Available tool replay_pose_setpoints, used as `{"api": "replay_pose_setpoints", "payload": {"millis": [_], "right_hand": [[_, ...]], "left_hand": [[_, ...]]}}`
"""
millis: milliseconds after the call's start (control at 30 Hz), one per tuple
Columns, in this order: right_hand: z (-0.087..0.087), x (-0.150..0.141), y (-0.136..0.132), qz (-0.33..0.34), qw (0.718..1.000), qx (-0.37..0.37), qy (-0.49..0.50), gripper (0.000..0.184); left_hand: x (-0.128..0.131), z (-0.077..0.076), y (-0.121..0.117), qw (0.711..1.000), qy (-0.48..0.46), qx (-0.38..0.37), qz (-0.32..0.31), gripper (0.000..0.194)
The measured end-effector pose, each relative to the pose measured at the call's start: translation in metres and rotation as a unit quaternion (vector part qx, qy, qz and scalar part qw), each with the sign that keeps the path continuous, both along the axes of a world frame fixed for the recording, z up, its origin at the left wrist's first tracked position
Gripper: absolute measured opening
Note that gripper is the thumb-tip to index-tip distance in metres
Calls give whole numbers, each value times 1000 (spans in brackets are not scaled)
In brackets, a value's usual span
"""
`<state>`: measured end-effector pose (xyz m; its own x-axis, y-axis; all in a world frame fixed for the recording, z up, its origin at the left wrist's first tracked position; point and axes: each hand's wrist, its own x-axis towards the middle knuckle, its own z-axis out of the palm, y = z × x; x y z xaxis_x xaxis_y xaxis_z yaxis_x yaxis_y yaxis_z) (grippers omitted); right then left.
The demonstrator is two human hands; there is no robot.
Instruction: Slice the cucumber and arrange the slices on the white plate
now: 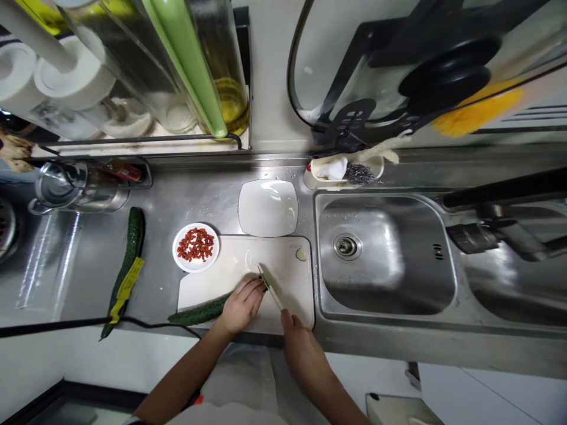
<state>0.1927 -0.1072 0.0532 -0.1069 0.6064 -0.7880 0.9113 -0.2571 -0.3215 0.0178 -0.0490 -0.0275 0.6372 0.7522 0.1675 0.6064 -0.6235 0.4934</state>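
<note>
A green cucumber [199,311] lies along the lower left of a white cutting board [201,287]. My left hand [243,305] is closed over its right end, fingertips towards the knife. In my right hand [301,345] is the handle of a knife [273,293]. Its blade stands close beside my left fingertips, at the cucumber's end; whether it touches is too small to tell. A pale cut piece of cucumber [301,254] rests at the board's upper right corner. A white bowl of small red berries [195,244] overlaps the board's upper left.
An empty white square plate [268,208] stands behind the board. To the left lies another cucumber [129,251] with a yellow label, near a black cable [146,324]. A steel sink [385,289] with a faucet [496,230] is at right. A rack [146,146] holds jars and bottles.
</note>
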Motion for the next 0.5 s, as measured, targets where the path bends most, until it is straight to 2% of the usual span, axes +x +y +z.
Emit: {"api": "replay_pose_setpoints", "payload": {"millis": [200,500], "right_hand": [[-4,0,5,0,1000,10,1,52],[-20,-3,0,14,999,37,-5,50]], "left_hand": [[1,2,1,1000,1,-3,0,32],[0,0,0,1000,3,0,-1,32]]}}
